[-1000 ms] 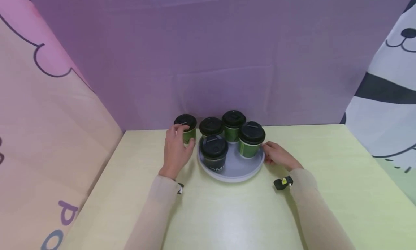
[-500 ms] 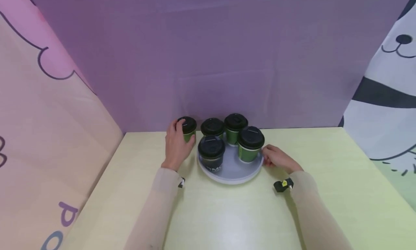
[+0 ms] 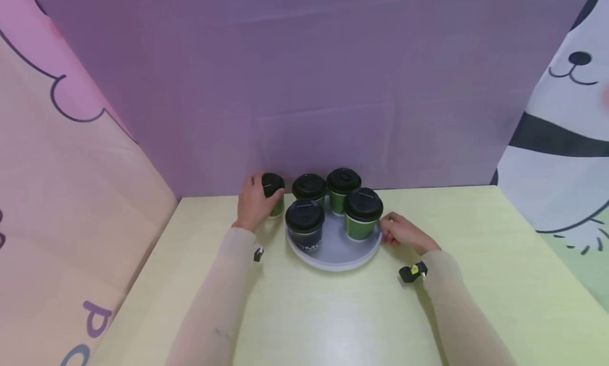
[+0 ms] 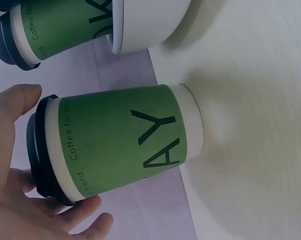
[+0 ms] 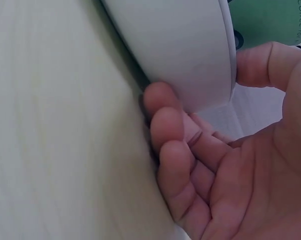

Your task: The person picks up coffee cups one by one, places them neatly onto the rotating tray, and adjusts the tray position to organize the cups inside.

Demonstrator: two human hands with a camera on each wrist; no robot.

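My left hand (image 3: 253, 202) is around the black lid of a green paper coffee cup (image 4: 115, 140), thumb on one side and fingers on the other. That cup stands upright on the table, just left of a round pale grey tray (image 3: 340, 257). At the tray's right edge my right hand (image 3: 403, 231) grips it, with the thumb (image 5: 255, 65) at the rim and curled fingers low against the side wall. On the tray stand a black cup (image 3: 305, 234) in front, a green cup (image 3: 360, 228) at right, and two more green cups (image 3: 338, 199) behind.
A pale yellow table (image 3: 304, 313) lies under everything. Close behind the cups rises a purple cloth wall (image 3: 304, 91). Printed panels flank the table at left (image 3: 71, 197) and right (image 3: 561, 186).
My left hand has closed in around the lidded cup left of the tray, its fingers lowering behind the lid. The right hand keeps its hold on the tray. The head view has shifted slightly.
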